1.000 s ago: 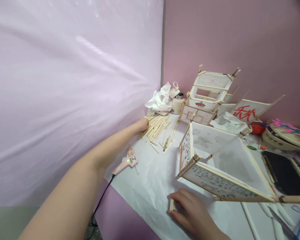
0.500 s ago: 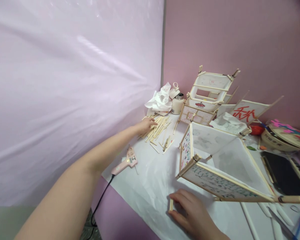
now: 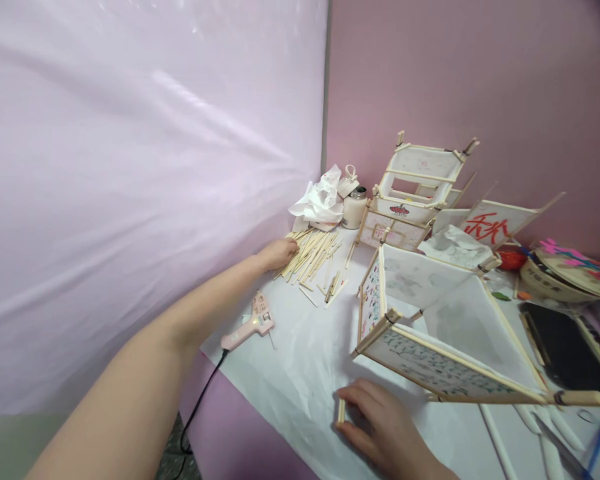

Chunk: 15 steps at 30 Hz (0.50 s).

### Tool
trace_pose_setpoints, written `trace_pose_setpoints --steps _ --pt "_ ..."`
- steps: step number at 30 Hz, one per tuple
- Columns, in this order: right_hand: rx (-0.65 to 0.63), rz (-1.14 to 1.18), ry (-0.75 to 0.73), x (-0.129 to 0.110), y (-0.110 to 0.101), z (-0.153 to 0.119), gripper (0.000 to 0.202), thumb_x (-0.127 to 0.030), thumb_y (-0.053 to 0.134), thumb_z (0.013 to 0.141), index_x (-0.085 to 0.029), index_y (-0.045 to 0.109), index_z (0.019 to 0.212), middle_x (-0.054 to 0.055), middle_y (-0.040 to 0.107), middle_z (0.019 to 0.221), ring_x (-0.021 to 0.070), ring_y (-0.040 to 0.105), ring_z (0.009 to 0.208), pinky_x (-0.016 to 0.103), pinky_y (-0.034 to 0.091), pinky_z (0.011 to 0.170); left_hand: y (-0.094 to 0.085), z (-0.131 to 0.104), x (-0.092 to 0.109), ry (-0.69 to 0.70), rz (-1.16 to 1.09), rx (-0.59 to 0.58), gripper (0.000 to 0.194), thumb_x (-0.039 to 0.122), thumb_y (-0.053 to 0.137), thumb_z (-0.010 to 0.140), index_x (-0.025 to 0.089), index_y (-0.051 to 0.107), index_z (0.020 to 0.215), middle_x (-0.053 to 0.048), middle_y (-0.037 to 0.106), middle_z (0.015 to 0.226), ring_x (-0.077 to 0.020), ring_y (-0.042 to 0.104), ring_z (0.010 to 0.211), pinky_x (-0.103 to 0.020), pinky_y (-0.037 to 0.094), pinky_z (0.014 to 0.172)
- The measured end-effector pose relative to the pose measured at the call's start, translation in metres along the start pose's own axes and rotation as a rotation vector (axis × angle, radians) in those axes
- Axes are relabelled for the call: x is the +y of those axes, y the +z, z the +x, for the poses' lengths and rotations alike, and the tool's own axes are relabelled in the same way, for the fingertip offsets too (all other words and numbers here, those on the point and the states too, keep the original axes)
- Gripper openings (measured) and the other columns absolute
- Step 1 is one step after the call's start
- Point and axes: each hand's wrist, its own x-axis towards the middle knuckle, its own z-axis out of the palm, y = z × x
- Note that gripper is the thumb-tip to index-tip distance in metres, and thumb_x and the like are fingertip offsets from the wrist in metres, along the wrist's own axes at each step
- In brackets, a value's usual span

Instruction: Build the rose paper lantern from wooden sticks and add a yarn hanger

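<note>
My left hand (image 3: 279, 254) reaches to the far left, its fingers drawn together at the left side of a loose pile of thin wooden sticks (image 3: 316, 257). Its fingertips are partly hidden, so what they pinch does not show. Near the front of the table, my right hand (image 3: 373, 417) rests with thumb and fingers closed on the ends of short wooden sticks (image 3: 341, 410), held side by side. Just beyond it stands a box-shaped lantern frame (image 3: 430, 357) of wooden sticks with painted white panels. A pink glue gun (image 3: 253, 322) lies below my left forearm.
Behind the pile are crumpled white tissue (image 3: 323, 200) and a jar (image 3: 355, 210). A taller stick frame (image 3: 393, 230) stands at the back. On the right lie a black phone-like slab (image 3: 570, 347), a round box (image 3: 555, 273) and scissors (image 3: 563, 440). The glue gun's cord (image 3: 205, 393) hangs over the table edge.
My left hand has shifted a little left over the stick pile, and its fingers, spread before, are now drawn in. My right hand stays in place with its short sticks.
</note>
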Motion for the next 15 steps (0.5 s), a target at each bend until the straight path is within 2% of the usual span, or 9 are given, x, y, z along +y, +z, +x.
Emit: trace_pose_setpoints --steps 3,6,11,15 --pt "0.005 0.000 0.000 0.0015 0.0009 -0.0008 0.025 -0.028 0.061 0.085 -0.020 0.057 0.108 0.005 0.059 0.086 0.0173 0.056 0.077 0.028 0.043 0.066 0.0029 0.0024 0.0019 0.127 0.015 -0.020 0.039 0.017 0.040 0.085 0.020 0.064 0.116 -0.008 0.056 0.128 -0.0189 0.053 0.114 -0.028 0.039 0.098" --pt "0.001 -0.010 0.005 0.0020 0.0012 -0.0014 0.025 -0.028 0.062 0.084 -0.020 0.057 0.107 0.005 0.059 0.085 0.0173 0.055 0.075 0.028 0.043 0.065 0.0028 0.0026 0.0007 0.229 0.065 -0.069 0.041 0.013 0.040 0.083 0.021 0.066 0.113 -0.008 0.059 0.124 -0.0190 0.054 0.112 -0.028 0.040 0.097" --pt "-0.005 -0.009 0.003 0.0014 0.0012 -0.0008 0.026 -0.030 0.062 0.084 -0.020 0.057 0.108 0.005 0.059 0.085 0.0173 0.055 0.076 0.028 0.042 0.065 -0.0015 0.0016 -0.0036 0.158 0.128 -0.037 0.034 0.020 0.040 0.087 0.020 0.070 0.105 -0.008 0.062 0.118 -0.0197 0.058 0.104 -0.028 0.043 0.091" --pt "-0.023 0.002 0.016 0.0009 0.0008 0.0001 0.025 -0.029 0.061 0.084 -0.021 0.057 0.107 0.004 0.059 0.084 0.0169 0.055 0.075 0.027 0.041 0.064 0.0045 0.0079 0.0000 0.157 0.100 0.003 0.040 0.027 0.037 0.092 0.017 0.060 0.123 -0.011 0.055 0.132 -0.0209 0.051 0.118 -0.031 0.039 0.099"
